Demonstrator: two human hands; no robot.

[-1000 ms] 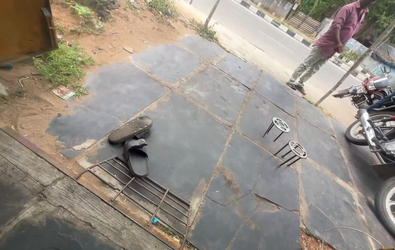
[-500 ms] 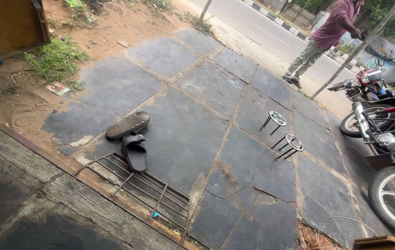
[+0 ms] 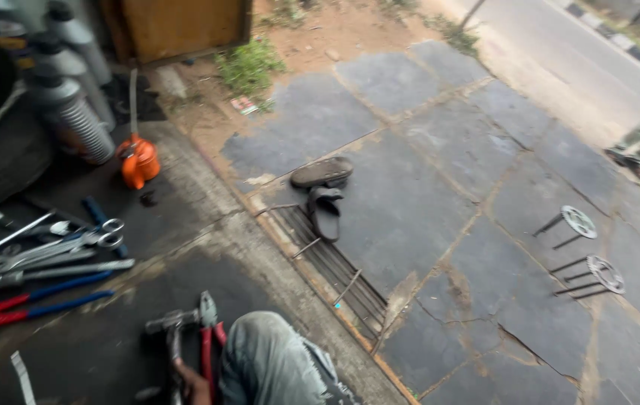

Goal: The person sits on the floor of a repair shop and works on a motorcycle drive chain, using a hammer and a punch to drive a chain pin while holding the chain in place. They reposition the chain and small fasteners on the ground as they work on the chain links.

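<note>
- Gripping low at the frame's bottom edge, the left hand [image 3: 187, 381] seemed closed on the handle of a hammer [image 3: 168, 328], though most of the hand was cut off; the right hand was out of view
- Just left of the drain grate [image 3: 335, 281], the hammer's head rested on the dark floor beside red-handled cutters [image 3: 207, 330], striking nothing
- Further left of the grate, spanners and scissors [image 3: 57, 255] lay in a row, with an orange oil can [image 3: 140, 161] above them
- Two sandals [image 3: 323, 191] sat at the grate's upper end
- Judged from this, no workpiece lay under the tools, so the work looked barely started
</note>
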